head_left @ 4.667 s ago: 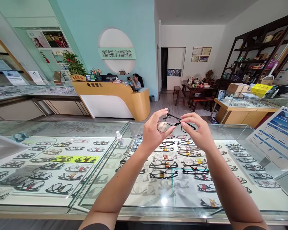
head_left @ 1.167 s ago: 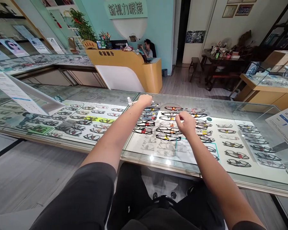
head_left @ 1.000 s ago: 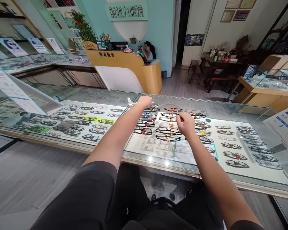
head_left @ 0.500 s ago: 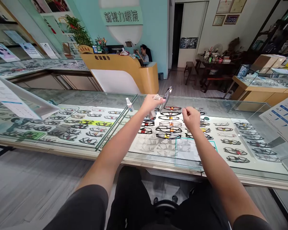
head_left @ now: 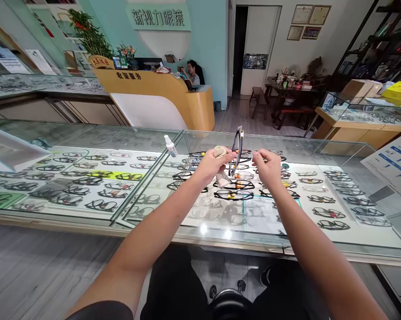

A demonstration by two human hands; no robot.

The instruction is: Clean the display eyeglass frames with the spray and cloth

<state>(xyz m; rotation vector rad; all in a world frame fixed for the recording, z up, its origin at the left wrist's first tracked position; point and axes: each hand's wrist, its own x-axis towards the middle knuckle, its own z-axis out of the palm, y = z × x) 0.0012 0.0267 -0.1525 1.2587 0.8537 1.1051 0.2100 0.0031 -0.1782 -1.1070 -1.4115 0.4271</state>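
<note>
My left hand (head_left: 211, 165) pinches a pair of dark-framed eyeglasses (head_left: 237, 153), held on edge above the glass counter. A pale cleaning cloth (head_left: 222, 178) is bunched in the same hand and hangs below the fingers. To the right of the eyeglasses, my right hand (head_left: 267, 165) is closed, thumb against fingertips. Whatever it pinches, if anything, is too small to make out. Several glasses frames (head_left: 234, 194) with coloured stickers lie in rows beneath both hands. A white spray bottle (head_left: 171, 146) stands on the counter, left of my left hand.
The glass display counter (head_left: 193, 240) runs across in front of me, with more frames (head_left: 102, 205) on the left. A folded sign (head_left: 395, 166) stands at the right. Beyond are a wooden cashier desk (head_left: 200, 109) with a seated person (head_left: 192, 73), and a dark table (head_left: 288, 86).
The eyeglasses have turned from a slant to nearly upright. My left hand sits slightly lower and nearer the right hand, which stays closed. The camera view has shifted a little.
</note>
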